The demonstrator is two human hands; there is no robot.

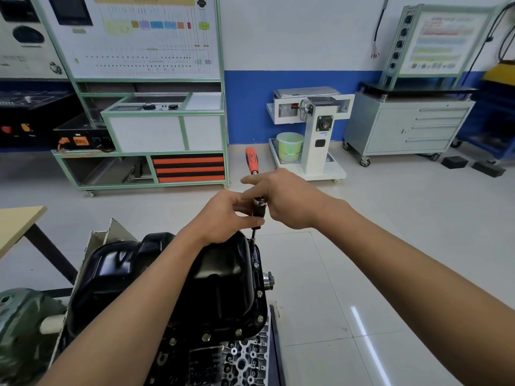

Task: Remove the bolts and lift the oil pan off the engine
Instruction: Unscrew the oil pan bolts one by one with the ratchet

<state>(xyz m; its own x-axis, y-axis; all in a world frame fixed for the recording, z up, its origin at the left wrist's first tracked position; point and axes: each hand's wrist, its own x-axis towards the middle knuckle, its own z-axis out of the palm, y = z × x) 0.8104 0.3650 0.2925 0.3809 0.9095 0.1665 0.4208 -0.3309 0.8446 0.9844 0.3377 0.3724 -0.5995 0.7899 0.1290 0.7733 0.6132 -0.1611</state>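
A glossy black oil pan (223, 282) sits on top of the grey engine block (245, 358), with several bolts (259, 293) still seated along its right and near flange. A ratchet wrench with an orange handle (251, 160) stands over the pan's far right corner, its socket extension (253, 234) reaching down to a bolt there. My left hand (223, 215) pinches the black socket below the ratchet head. My right hand (287, 199) grips the wrench at its head, fingers curled round it.
A wooden table (19, 224) stands at the left. Beyond the engine are a green-framed training bench (156, 129), a white machine stand (312, 129) with a bucket (289, 146), and a grey drawer cabinet (407, 126). Tiled floor lies to the right.
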